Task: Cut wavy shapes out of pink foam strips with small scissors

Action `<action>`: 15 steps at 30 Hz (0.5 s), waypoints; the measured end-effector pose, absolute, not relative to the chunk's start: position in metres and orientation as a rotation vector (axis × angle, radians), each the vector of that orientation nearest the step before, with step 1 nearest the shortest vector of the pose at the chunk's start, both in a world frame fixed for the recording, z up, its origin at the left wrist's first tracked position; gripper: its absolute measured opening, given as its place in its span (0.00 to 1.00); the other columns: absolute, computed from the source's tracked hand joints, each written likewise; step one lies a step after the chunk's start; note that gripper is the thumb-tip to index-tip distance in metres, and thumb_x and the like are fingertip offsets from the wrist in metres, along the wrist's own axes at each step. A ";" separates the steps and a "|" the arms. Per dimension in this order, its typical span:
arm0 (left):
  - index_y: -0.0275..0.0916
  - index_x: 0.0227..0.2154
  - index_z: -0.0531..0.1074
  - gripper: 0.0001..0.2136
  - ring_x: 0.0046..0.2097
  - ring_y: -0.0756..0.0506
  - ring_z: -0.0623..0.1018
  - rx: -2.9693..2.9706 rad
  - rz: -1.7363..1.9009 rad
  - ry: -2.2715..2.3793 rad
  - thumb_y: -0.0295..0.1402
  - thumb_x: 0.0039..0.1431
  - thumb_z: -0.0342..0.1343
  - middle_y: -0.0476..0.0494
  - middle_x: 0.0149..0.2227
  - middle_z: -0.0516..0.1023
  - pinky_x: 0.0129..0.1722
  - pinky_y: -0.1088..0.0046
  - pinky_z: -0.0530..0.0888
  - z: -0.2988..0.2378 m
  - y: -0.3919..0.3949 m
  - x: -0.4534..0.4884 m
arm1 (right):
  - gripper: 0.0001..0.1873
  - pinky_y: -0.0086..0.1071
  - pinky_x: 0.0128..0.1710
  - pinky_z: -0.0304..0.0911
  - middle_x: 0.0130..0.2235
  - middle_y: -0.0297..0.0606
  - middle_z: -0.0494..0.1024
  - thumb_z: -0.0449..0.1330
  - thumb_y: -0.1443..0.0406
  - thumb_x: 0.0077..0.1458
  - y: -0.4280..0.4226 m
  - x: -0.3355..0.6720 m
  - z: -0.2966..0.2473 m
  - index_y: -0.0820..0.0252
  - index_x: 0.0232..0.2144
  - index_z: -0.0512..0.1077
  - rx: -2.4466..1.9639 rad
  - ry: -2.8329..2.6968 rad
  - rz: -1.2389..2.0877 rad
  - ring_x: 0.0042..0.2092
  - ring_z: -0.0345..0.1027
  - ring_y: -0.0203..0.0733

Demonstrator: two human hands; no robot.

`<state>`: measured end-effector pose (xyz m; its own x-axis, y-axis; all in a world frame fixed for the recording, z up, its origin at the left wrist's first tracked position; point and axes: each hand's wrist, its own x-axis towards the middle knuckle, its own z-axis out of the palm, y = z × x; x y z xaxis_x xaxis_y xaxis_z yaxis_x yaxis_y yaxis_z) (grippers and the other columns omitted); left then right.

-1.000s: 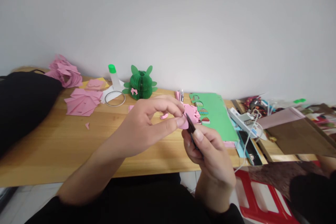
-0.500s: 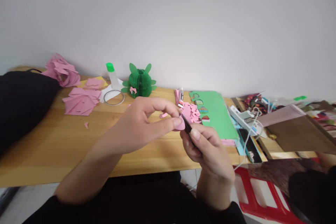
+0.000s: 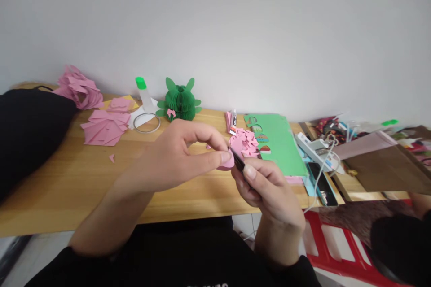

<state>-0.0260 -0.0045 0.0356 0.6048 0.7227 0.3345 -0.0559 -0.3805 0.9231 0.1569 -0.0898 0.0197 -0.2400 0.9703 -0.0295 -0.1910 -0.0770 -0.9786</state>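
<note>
Small pink paper piece [image 3: 226, 163] — rounded, curled — sat pinched in the left hand [image 3: 182, 154] fingertips. The right hand [image 3: 266, 188] clamped a slim black tool [image 3: 239, 164] (tip up-left, touching it) — both just before the green sheet [image 3: 276, 143].

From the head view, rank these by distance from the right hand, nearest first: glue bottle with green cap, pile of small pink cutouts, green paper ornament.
From the right hand:
1. Pile of small pink cutouts, just beyond the fingertips, mid-table.
2. Green paper ornament, farther back and to the left, by the wall.
3. Glue bottle with green cap, farther left still.
</note>
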 end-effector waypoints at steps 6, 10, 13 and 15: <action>0.39 0.25 0.78 0.06 0.32 0.51 0.79 1.812 0.753 0.585 0.30 0.56 0.59 0.50 0.29 0.83 0.33 0.80 0.74 0.042 -0.002 -0.028 | 0.21 0.23 0.12 0.35 0.16 0.22 0.52 0.59 0.54 0.61 -0.088 0.158 0.020 0.59 0.22 0.64 -0.967 -1.182 1.551 0.16 0.35 0.26; 0.38 0.24 0.77 0.06 0.31 0.51 0.78 1.816 0.729 0.625 0.30 0.55 0.59 0.50 0.28 0.82 0.32 0.81 0.73 0.044 -0.001 -0.028 | 0.21 0.23 0.12 0.35 0.16 0.21 0.52 0.59 0.53 0.60 -0.087 0.158 0.021 0.59 0.22 0.63 -0.978 -1.173 1.564 0.16 0.35 0.26; 0.38 0.24 0.77 0.06 0.31 0.51 0.78 1.796 0.735 0.625 0.30 0.54 0.59 0.50 0.28 0.82 0.32 0.79 0.73 0.044 -0.001 -0.028 | 0.21 0.23 0.12 0.34 0.15 0.21 0.52 0.59 0.53 0.60 -0.087 0.158 0.020 0.59 0.22 0.63 -0.962 -1.166 1.572 0.16 0.35 0.25; 0.38 0.24 0.77 0.06 0.32 0.50 0.78 1.780 0.735 0.622 0.30 0.54 0.59 0.50 0.28 0.82 0.33 0.78 0.73 0.044 0.000 -0.027 | 0.21 0.23 0.12 0.34 0.15 0.21 0.52 0.59 0.53 0.60 -0.086 0.158 0.019 0.59 0.22 0.63 -0.958 -1.158 1.574 0.16 0.36 0.25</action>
